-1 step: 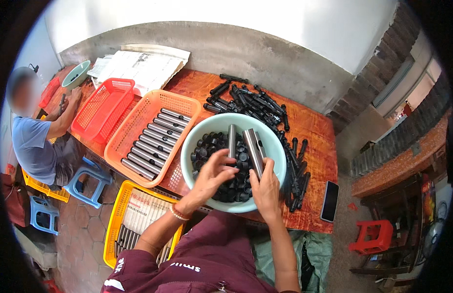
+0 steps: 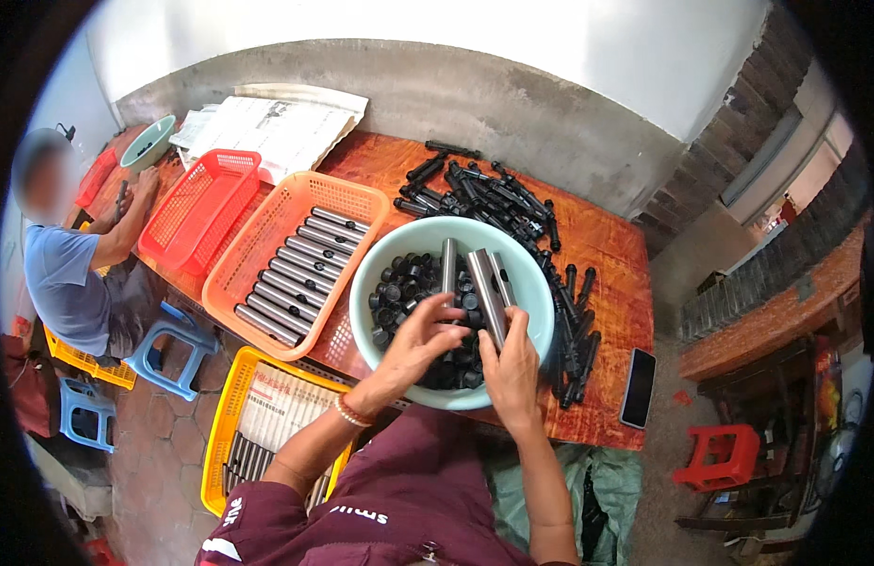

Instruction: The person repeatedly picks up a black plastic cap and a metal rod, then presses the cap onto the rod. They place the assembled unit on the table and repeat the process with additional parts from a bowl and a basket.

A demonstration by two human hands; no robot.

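Observation:
A pale green basin (image 2: 362, 351) in front of me holds many small black plastic caps (image 2: 392, 291). My right hand (image 2: 511, 366) is closed on the lower end of a shiny metal tube (image 2: 484, 283), which tilts up over the caps. Just right of it, a second metal tube (image 2: 501, 277) with a dark hole leans inside the basin. Over the left part of the caps, my left hand (image 2: 416, 341) has its fingers curved and apart. Another metal tube (image 2: 448, 264) stands just beyond its fingertips; whether they touch it I cannot tell.
Left stand an orange basket (image 2: 228, 304) with metal tubes, a red basket (image 2: 182, 217) and a yellow crate (image 2: 222, 415). Black rod-like parts (image 2: 498, 203) lie behind and right of the basin. A phone (image 2: 637, 387) lies at the table's right edge. A co-worker (image 2: 65, 274) sits far left.

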